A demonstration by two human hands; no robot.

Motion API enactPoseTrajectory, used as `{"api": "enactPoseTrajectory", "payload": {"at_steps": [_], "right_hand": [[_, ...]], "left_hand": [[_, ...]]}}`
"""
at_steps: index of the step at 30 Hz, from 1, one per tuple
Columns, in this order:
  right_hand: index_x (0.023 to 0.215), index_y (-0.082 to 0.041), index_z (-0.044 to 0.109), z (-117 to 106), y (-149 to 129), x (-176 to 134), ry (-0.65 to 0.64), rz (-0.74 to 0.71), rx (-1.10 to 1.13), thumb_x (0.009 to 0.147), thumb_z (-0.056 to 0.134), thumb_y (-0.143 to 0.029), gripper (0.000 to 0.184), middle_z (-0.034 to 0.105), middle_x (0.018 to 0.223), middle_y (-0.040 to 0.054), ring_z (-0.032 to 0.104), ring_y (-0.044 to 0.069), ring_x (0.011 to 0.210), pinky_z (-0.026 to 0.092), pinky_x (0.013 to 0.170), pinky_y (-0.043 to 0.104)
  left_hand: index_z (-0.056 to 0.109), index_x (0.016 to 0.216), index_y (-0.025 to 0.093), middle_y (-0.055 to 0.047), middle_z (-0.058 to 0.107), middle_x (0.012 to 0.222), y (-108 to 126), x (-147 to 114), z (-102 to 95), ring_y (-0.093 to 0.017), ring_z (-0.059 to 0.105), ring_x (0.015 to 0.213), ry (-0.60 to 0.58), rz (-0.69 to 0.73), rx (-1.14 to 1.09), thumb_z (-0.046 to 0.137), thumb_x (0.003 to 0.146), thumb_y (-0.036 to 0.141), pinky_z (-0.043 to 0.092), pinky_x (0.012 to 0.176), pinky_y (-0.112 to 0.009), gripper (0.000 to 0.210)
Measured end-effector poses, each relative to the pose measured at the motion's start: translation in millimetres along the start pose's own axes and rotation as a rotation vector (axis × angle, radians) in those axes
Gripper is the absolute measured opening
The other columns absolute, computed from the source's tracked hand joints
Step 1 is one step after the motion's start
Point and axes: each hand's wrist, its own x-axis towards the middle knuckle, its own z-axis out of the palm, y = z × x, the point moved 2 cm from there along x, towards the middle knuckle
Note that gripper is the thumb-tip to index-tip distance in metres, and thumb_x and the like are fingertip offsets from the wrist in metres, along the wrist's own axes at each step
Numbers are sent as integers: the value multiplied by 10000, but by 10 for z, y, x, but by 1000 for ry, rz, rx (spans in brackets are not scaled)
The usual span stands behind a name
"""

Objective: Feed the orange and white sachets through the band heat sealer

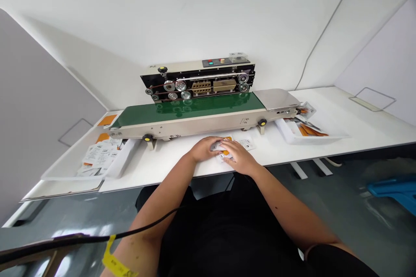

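Small white-and-orange printed packets (226, 152) lie on the table's front part, between my two hands. My left hand (204, 149) is curled round their left side, fingers and thumb closed on a packet. From the right, my right hand (241, 158) grips the same packets, its bent fingers over their top and its thumb low at the near side. How many packets are held is hidden by the fingers. Another white printed packet (247, 143) lies flat just beyond my right hand.
Behind my hands stands a band sealing machine (198, 80) with a green conveyor belt (191, 109) and black knobs. A white bin (121, 160) of packets is at the left, another white bin (292, 137) at the belt's right end. A black cable (146, 226) crosses my left arm.
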Motion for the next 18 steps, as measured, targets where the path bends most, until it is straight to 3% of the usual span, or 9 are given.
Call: {"api": "enactPoseTrajectory", "payload": {"at_steps": [4, 9, 18], "right_hand": [[1407, -266, 622, 2, 22, -7, 120, 33, 46, 1010, 455, -191, 437, 617, 1470, 78, 535, 260, 1412, 392, 1218, 564], [1262, -268, 717, 71, 78, -34, 260, 52, 37, 1002, 453, -150, 389, 721, 1303, 69, 626, 251, 1304, 456, 1182, 546], [1370, -276, 676, 11, -2, -5, 236, 37, -76, 955, 583, -192, 434, 677, 1292, 108, 613, 309, 1225, 523, 1067, 535]], "left_hand": [[584, 1452, 225, -134, 656, 1428, -4, -31, -1, -299, 629, 1318, 15, 66, -10, 758, 887, 517, 484, 1140, -460, 659], [597, 1431, 211, -151, 659, 1414, -8, -52, -30, -298, 633, 1310, 51, 72, -13, 804, 854, 473, 500, 1128, -479, 666], [710, 1230, 192, -159, 697, 1349, 43, -79, -158, -300, 657, 1275, 174, 63, -123, 808, 855, 435, 499, 1135, -484, 458]]}}
